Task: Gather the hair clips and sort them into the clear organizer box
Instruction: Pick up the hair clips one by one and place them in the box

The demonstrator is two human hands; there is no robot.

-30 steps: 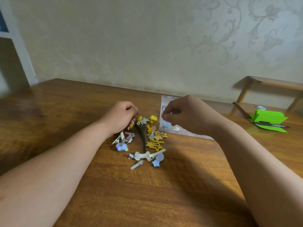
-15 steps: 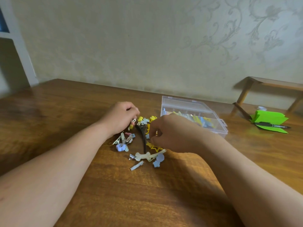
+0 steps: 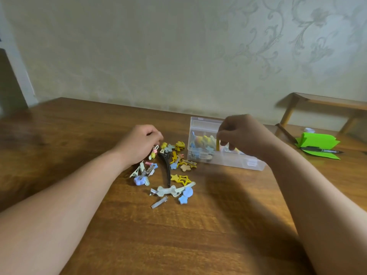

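A pile of small hair clips point(image 3: 170, 171) in yellow, blue, white and silver lies on the wooden table point(image 3: 178, 235), with a long black clip point(image 3: 166, 169) through its middle. The clear organizer box point(image 3: 228, 162) stands to the right of the pile with several clips inside. My right hand point(image 3: 242, 133) hovers over the box, fingers pinched on a thin yellow clip point(image 3: 218, 144) that hangs down. My left hand point(image 3: 139, 143) rests at the pile's left edge, fingers curled on a small pink and yellow clip point(image 3: 154, 152).
Green folded paper point(image 3: 317, 142) with a black pen point(image 3: 319, 150) on it lies at the far right. A wooden stand point(image 3: 325, 102) rises behind it. The wall runs close along the table's far edge.
My right hand has left the pile and moved up and right over the box with a yellow clip in it. My left hand has stayed in place.
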